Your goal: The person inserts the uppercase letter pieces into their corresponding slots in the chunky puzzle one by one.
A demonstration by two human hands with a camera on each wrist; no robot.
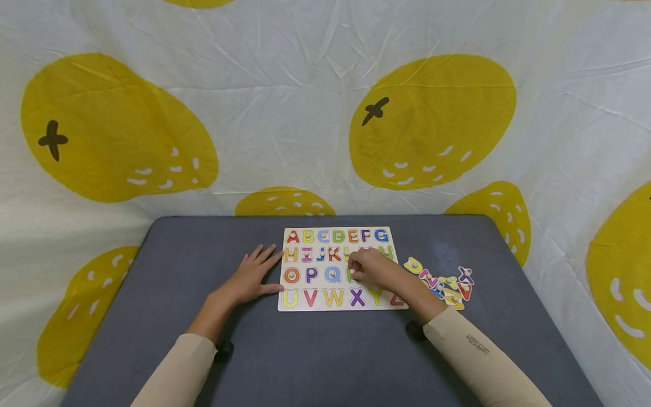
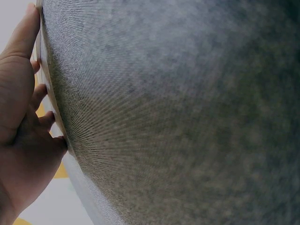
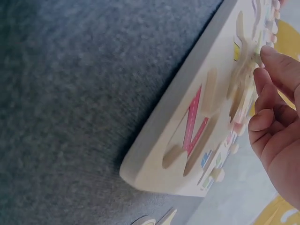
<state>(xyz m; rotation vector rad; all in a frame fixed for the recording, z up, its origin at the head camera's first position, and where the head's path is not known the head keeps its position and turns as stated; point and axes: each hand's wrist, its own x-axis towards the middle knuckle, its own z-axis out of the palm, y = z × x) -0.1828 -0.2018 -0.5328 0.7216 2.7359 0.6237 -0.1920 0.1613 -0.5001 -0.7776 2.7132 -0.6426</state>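
A pale wooden alphabet board [image 1: 320, 287] lies on the table, many coloured letters with small knobs in its upper rows. My left hand [image 1: 249, 280] rests with spread fingers at its left edge; in the left wrist view the fingertips touch that edge. Over the third row, just right of the blue Q [image 1: 333, 275], my right hand [image 1: 373, 268] pinches a green letter piece [image 1: 350, 276] by its knob. The hand covers most of that piece, so whether it is fully seated cannot be told. In the right wrist view, the board's pink Z slot [image 3: 191, 119] appears close up.
Several loose letter pieces lie heaped right of the board, among them a purple X-shaped piece [image 1: 465, 275] and a red piece [image 1: 464, 291]. The grey table [image 1: 325, 356] ends at a white curtain [image 1: 285, 124] with yellow fruit prints.
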